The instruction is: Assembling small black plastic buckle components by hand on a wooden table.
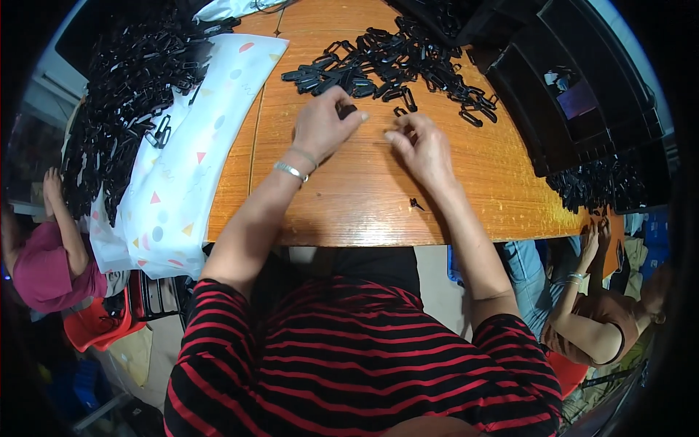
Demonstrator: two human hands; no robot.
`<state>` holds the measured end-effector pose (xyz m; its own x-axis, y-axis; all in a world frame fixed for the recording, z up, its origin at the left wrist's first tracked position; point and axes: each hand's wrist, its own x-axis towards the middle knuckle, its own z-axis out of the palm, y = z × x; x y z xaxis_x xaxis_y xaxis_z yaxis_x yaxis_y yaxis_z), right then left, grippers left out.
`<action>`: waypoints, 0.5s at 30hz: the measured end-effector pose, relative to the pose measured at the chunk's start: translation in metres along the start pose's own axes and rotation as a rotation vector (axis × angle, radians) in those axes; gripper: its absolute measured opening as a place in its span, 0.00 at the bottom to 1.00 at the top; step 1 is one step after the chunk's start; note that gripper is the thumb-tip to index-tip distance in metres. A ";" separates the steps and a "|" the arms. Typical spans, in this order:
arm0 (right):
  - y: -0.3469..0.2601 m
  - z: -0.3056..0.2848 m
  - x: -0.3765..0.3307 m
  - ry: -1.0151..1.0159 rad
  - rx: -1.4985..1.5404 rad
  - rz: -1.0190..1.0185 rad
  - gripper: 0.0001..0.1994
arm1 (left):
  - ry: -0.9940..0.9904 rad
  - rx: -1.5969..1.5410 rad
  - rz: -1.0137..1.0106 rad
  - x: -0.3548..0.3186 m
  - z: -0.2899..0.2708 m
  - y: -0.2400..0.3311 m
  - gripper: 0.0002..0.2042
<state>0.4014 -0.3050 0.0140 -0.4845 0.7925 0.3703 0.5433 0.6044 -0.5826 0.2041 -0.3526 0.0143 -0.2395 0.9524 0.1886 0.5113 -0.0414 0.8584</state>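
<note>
My left hand (325, 125) is closed on a small black plastic piece (349, 111), with the thumb stretched along it; most of the piece is hidden by the fingers. To its right, my right hand (424, 149) is curled above the table with thumb and fingertips close together. Whatever they may hold is too small to make out. Just beyond both hands lies a loose heap of black plastic buckle-like frames (393, 62), some long and open in the middle. A tiny black part (416, 204) rests on the table beside my right forearm.
On the left, a patterned white plastic sheet (175, 186) carries a big pile of black parts (138, 95). A black bin (575, 87) stands at the right of the wooden table (342, 211), with more black parts (597, 182) beside it. Other people sit at both sides.
</note>
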 end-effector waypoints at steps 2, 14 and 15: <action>0.010 -0.004 0.011 0.037 -0.285 -0.002 0.14 | 0.173 0.499 0.196 0.014 0.000 0.001 0.10; -0.002 -0.003 -0.003 -0.176 -0.242 -0.077 0.06 | 0.139 0.725 0.155 0.020 0.012 -0.012 0.07; -0.003 -0.004 -0.007 -0.191 -0.203 -0.077 0.06 | 0.116 0.730 0.148 0.015 0.014 -0.011 0.07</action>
<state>0.4060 -0.3119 0.0163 -0.6397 0.7257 0.2534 0.6169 0.6814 -0.3939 0.2066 -0.3337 0.0014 -0.1900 0.9130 0.3609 0.9525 0.0824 0.2931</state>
